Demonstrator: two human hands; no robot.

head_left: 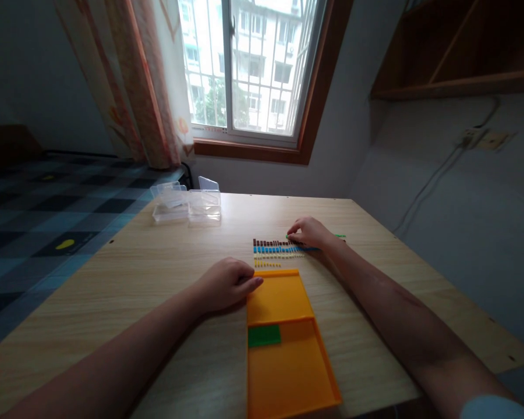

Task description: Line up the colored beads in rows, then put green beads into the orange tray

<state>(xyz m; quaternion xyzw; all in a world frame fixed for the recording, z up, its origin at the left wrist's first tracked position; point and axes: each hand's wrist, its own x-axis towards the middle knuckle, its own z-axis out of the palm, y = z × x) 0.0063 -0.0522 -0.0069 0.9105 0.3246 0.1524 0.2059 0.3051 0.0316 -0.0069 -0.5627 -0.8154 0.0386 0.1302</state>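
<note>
My left hand (pixel 231 283) is closed at the upper left corner of a shallow orange tray (pixel 315 356), its thumb over the rim and its other fingers curled. A flat green piece (pixel 264 335) lies inside the tray's nearer compartment. Farther off, my right hand (pixel 309 231) is closed in a pinch at a small green block (pixel 287 237), whose shape is mostly hidden. Beneath and beside that hand run rows of small pieces: dark brown blocks (pixel 262 243), blue blocks (pixel 262 249), pale yellow blocks (pixel 264 256) and yellow blocks (pixel 262 264). More green blocks (pixel 340 236) show beyond the wrist.
Clear plastic boxes (pixel 204 208) with raised lids stand at the table's far left. The wooden table (pixel 179 256) reaches toward a window (pixel 253 70). On the left is a checked bed (pixel 70 215); a cable (pixel 425 189) hangs along the right wall.
</note>
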